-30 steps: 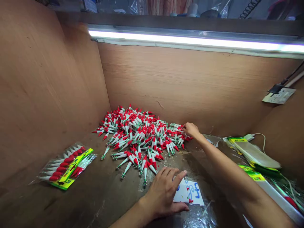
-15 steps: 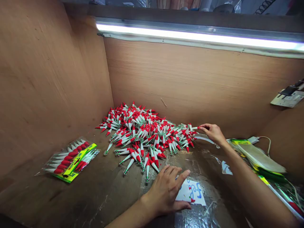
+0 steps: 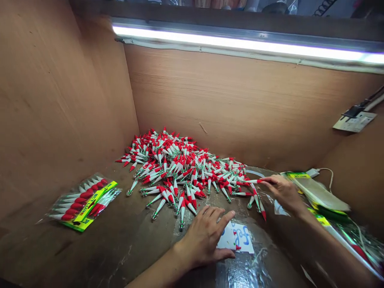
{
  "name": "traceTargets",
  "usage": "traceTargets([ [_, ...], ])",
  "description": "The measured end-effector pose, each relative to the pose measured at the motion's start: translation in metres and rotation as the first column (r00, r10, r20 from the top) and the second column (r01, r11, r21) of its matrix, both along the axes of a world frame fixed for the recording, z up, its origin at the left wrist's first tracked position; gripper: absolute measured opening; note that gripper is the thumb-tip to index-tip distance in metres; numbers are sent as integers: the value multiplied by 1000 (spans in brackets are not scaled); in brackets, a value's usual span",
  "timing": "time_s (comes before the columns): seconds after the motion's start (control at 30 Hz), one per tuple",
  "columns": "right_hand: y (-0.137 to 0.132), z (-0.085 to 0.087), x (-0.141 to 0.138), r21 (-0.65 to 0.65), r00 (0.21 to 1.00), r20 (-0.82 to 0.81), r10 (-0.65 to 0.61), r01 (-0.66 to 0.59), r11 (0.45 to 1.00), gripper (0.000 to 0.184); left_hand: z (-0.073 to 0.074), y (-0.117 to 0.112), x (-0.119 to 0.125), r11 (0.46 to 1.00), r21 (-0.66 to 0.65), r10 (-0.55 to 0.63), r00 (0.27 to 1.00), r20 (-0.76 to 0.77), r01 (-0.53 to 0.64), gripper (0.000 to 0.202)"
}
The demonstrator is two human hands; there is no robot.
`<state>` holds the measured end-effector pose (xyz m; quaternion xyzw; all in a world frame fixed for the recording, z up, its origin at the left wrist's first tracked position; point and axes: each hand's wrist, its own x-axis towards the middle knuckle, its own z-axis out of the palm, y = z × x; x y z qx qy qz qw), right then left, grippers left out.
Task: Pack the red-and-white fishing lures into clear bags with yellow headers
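Observation:
A large heap of red-and-white squid jigs (image 3: pixel 180 164) with green-tinted hook crowns lies on the work surface. At the heap's right edge, my right hand (image 3: pixel 283 192) pinches one squid jig (image 3: pixel 255 181) by its red tip; its hook end points left into the pile. Several loose jigs lie just below that hand. My left hand (image 3: pixel 210 236) rests with fingers spread in front of the heap, holding nothing. Partly under it is a white paper card (image 3: pixel 241 239) with blue handwriting and small red bits on it.
Filled lure packets (image 3: pixel 87 200) with yellow-green labels lie at left. Empty-looking clear packets (image 3: pixel 319 192) with yellow headers are stacked at right, beside a white cable (image 3: pixel 331 178). Wooden panels (image 3: pixel 240 104) enclose the surface, under a tube light (image 3: pixel 240 42). A socket (image 3: pixel 355 121) hangs at right.
My right hand has moved down and toward me, drawing the pinched jig along. Several jigs at the heap's right edge have shifted and spread nearer. My left hand keeps its pose.

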<state>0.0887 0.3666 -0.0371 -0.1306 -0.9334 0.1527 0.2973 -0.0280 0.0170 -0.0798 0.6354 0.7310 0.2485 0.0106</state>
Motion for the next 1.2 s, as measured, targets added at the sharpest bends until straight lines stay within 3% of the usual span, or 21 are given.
traceTargets([
  [0.1,-17,-32,-7,-230,999,-41,-20,10,973,31,3,0,0,1000,-10,-6,1000,6,6,102],
  [0.23,-22,-58,-19,-641,995,-76,-71,6,768,40,6,0,0,999,-37,-15,1000,11,15,108],
  [0.27,-22,-61,-20,-687,993,-82,-85,5,727,43,6,-1,0,999,-43,-14,1000,9,15,109],
  [0.43,-37,-59,-11,-778,992,-100,-77,-30,627,48,6,-2,-1,997,-71,-9,1000,-1,9,110],
  [0.6,-70,-54,16,-940,995,-86,-46,-66,334,41,1,-6,-5,989,-142,26,999,-34,-31,118],
  [0.67,-78,-55,29,-956,996,-61,-59,-41,291,42,0,-6,-5,986,-161,37,999,-40,-43,117],
  [0.77,-83,-58,52,-934,998,14,-57,33,355,44,-2,-5,-6,983,-174,47,998,-29,-52,115],
  [0.93,-90,-60,76,-769,958,245,149,98,632,34,-3,-2,-7,988,-153,33,999,30,-28,114],
  [1.1,-127,-60,62,-515,951,197,237,-106,851,25,-6,1,-5,995,-79,-46,993,105,55,115],
  [1.2,-149,-62,51,-333,928,198,316,-240,912,22,-8,4,-3,994,-60,-78,988,132,87,117],
])
